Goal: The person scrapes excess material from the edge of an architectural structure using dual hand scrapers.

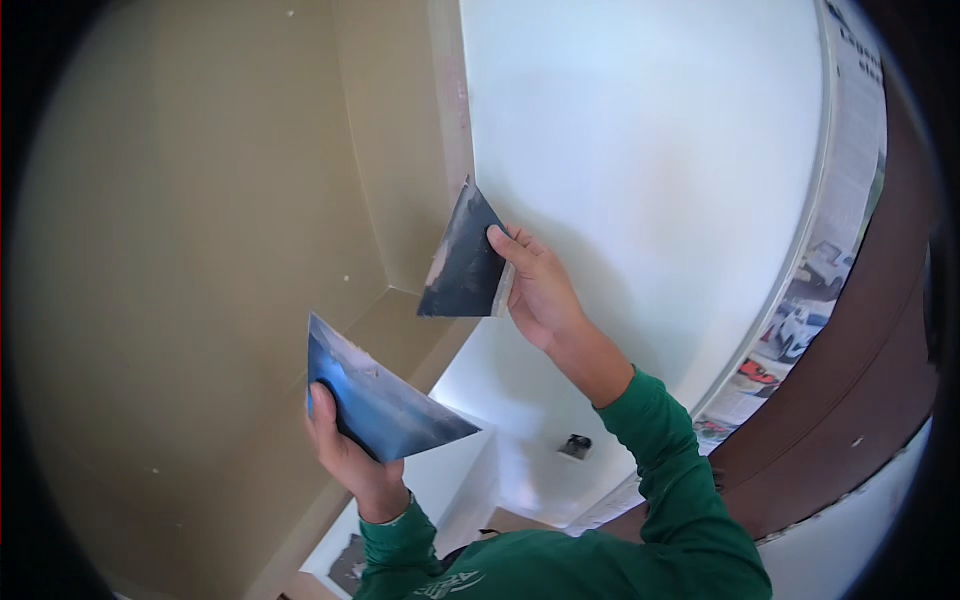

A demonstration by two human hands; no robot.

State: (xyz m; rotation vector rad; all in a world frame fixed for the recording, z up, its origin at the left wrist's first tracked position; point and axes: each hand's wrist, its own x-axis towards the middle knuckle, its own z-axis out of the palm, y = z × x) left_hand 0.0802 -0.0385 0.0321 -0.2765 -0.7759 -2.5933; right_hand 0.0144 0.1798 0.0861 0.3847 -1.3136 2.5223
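My left hand (352, 452) grips a flat, dark blue putty blade (385, 400) by its lower left part, thumb on its face. Pale putty smears run along that blade's upper edge. Higher up and to the right, my right hand (540, 285) holds a second putty blade (462, 255), dark and roughly four-sided. The right thumb presses on its face and the fingers lie behind it. Light putty marks its left side and lower right corner. The two blades are apart, both in front of the corner where a beige recess meets a white wall.
The beige recess (200, 220) fills the left side, and the smooth white wall (650, 130) the right. A small dark wall box (575, 447) sits low in the white surface. Printed paper (785, 335) lines the wall's right edge, beside a brown surface (830, 420).
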